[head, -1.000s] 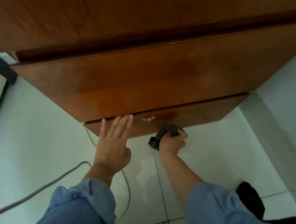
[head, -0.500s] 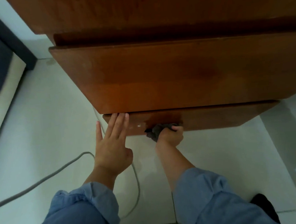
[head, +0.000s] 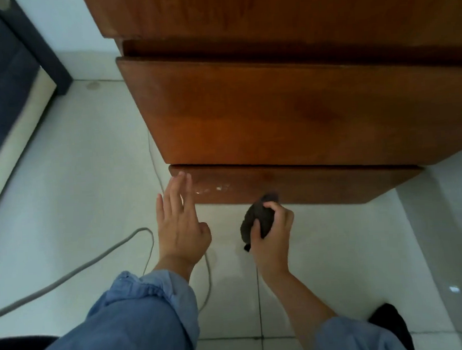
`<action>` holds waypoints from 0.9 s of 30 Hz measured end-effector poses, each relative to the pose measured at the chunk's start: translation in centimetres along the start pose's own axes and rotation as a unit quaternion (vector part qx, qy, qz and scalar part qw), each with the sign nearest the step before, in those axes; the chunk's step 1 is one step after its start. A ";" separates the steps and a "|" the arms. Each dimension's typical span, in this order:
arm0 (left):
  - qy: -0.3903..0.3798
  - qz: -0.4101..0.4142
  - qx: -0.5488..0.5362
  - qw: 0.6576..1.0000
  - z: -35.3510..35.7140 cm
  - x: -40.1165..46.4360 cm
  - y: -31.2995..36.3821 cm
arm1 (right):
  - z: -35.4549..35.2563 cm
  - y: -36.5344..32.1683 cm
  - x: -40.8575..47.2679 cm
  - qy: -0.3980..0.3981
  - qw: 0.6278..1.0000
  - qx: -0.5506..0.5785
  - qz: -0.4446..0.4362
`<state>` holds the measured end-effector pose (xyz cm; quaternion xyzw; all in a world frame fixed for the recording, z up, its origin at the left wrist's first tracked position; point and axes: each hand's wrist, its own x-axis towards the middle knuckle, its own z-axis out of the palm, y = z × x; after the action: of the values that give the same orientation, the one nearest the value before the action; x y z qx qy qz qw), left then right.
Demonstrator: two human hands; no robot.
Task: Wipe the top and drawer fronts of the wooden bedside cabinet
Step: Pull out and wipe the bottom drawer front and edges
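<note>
Wiping bottom drawer front. Right hand gripping bunched dark cloth at lower edge; left hand flat, fingers straight. Next, probably: pale marks leftward.

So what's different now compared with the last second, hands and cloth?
The right hand has drawn the dark cloth down off the lower drawer front, toward its bottom edge; it grips the cloth as before. The left hand stays flat, fingertips at the drawer's left end. The grey cable lies unchanged on the floor.
</note>
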<state>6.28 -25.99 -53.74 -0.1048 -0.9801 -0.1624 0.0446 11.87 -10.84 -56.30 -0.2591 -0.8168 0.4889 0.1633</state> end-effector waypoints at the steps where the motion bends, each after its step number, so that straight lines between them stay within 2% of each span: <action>1: 0.010 -0.039 -0.061 0.997 0.0 -0.3 0.0 | -1.1 0.2 0.4 -0.002 0.992 -0.064 -0.111; 3: 0.038 -0.139 -0.205 0.968 -0.4 -0.1 0.3 | -2.9 1.2 2.8 0.002 0.925 -0.198 -0.324; 4: 0.062 -0.202 -0.277 0.937 -0.5 0.6 0.3 | -3.5 1.7 4.6 0.007 0.882 -0.255 -0.395; 6: 0.078 -0.320 -0.392 0.859 -1.0 2.5 0.4 | -4.4 2.1 8.1 0.022 0.800 -0.340 -0.495; 8: 0.052 -0.366 -0.479 0.796 -1.0 4.2 0.5 | -4.4 2.1 10.6 0.021 0.708 -0.391 -0.588; 9: 0.049 -0.374 -0.502 0.778 -0.9 4.7 0.6 | -4.0 2.1 11.3 0.017 0.666 -0.407 -0.625; 11: 0.068 -0.387 -0.502 0.770 -0.7 5.4 0.6 | -2.5 2.1 11.8 0.016 0.608 -0.426 -0.669; 13: 0.094 -0.400 -0.477 0.777 -0.1 5.5 0.2 | 0.0 2.3 11.7 -0.001 0.570 -0.443 -0.692; 15: 0.114 -0.408 -0.484 0.766 0.3 5.5 -0.2 | 2.3 2.7 11.4 -0.028 0.529 -0.459 -0.713; 18: 0.123 -0.418 -0.500 0.749 0.6 5.6 -0.5 | 4.2 4.2 11.4 -0.136 0.442 -0.513 -0.723; 19: 0.122 -0.421 -0.507 0.742 0.6 5.6 -0.4 | 4.1 4.6 11.3 -0.184 0.424 -0.533 -0.709; 21: 0.114 -0.427 -0.522 0.730 0.6 5.7 -0.4 | 3.0 4.8 11.0 -0.251 0.414 -0.559 -0.673; 23: 0.104 -0.423 -0.543 0.718 0.4 5.6 -0.6 | 1.4 4.3 10.4 -0.260 0.446 -0.549 -0.657; 25: 0.089 -0.419 -0.563 0.707 -0.1 5.7 -0.9 | -0.1 3.0 9.8 -0.210 0.504 -0.494 -0.677; 27: 0.074 -0.423 -0.571 0.700 -0.6 5.8 -1.1 | -0.6 0.8 9.4 -0.139 0.546 -0.447 -0.695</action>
<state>0.41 -26.11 -52.79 0.3279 -0.6343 -0.6997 -0.0243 4.76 -4.64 -56.66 0.4218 -0.8668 -0.1755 0.1998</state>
